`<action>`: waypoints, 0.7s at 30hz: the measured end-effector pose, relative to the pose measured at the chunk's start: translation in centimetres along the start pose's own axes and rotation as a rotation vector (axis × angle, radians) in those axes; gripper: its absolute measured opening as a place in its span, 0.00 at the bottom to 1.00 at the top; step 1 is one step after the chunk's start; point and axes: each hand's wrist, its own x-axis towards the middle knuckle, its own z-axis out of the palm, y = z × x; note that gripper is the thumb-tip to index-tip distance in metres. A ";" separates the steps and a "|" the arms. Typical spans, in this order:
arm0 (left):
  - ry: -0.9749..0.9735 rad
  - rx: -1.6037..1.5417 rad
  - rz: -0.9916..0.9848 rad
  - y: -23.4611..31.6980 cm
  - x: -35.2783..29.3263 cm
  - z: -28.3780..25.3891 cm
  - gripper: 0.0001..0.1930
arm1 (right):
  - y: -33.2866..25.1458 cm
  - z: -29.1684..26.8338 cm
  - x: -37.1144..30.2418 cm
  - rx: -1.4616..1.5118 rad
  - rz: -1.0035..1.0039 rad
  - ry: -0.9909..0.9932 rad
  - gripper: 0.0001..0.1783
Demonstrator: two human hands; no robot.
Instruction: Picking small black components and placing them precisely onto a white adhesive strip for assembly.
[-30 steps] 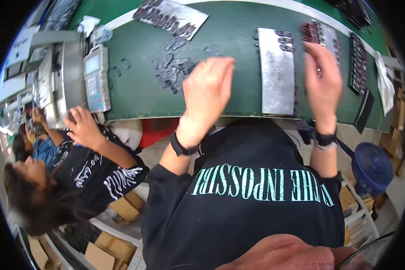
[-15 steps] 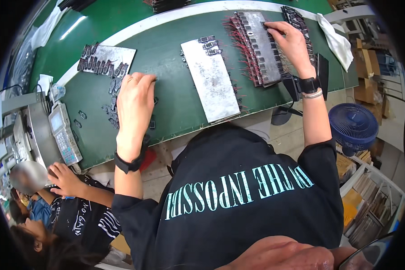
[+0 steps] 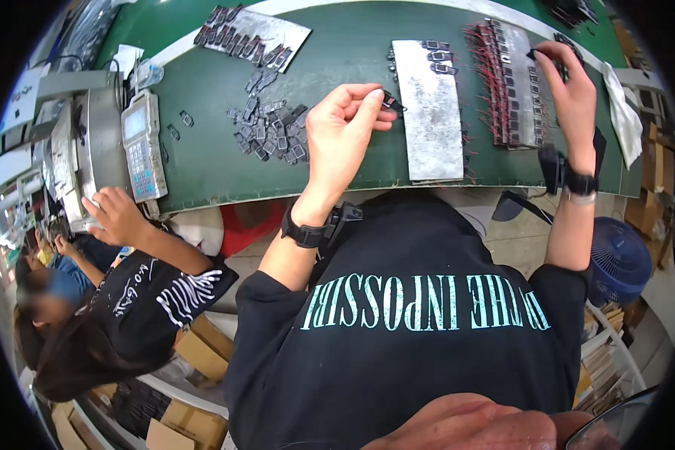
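My left hand (image 3: 341,135) is closed in a pinch on a small black rectangular part (image 3: 389,100), held above the table just left of a pale metal plate (image 3: 431,120). A few similar parts sit at that plate's upper right corner. My right hand (image 3: 575,86) pinches another small dark part (image 3: 532,54) at the upper right edge of a second metal plate (image 3: 516,90). Black parts line both sides of this plate, and red wires (image 3: 481,82) stick out along its left. Left of my left hand lies a loose pile of black framed parts (image 3: 274,129).
A third plate (image 3: 289,34) with rows of parts lies at the far left. Beside it on the green table (image 3: 202,161) is a keypad device (image 3: 141,142). A white cloth (image 3: 624,120) hangs at the right, near a blue fan (image 3: 619,262). At the left sits a co-worker, one hand (image 3: 118,216) raised.
My view has shifted, so the table appears farther right. My left hand has moved right from beside the pile toward the middle plate, a part now showing in its fingers. My right hand stays by its plate's edge.
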 end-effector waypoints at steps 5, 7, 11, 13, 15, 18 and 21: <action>0.055 -0.125 -0.014 -1.1 -0.6 0.7 0.08 | -10.4 5.2 -6.7 0.816 0.127 -0.190 0.08; 0.056 -0.180 0.003 -1.3 -0.8 1.5 0.08 | -11.7 7.6 -8.0 0.866 0.195 -0.194 0.08; 0.058 -0.243 -0.025 -1.8 -1.2 1.9 0.08 | -11.7 9.6 -8.2 0.998 0.318 -0.210 0.09; 0.069 -0.271 -0.042 -1.9 -1.4 2.0 0.08 | -11.4 9.6 -8.3 1.002 0.316 -0.209 0.10; 0.079 -0.273 -0.043 -1.8 -1.3 1.7 0.08 | -11.1 9.6 -8.3 1.016 0.311 -0.202 0.11; 0.042 -0.269 -0.059 -1.1 -1.5 0.6 0.07 | -10.4 9.9 -8.3 1.098 0.366 -0.189 0.11; -0.044 -0.253 -0.087 -0.9 -1.8 0.2 0.07 | -10.5 10.0 -8.4 1.081 0.387 -0.188 0.11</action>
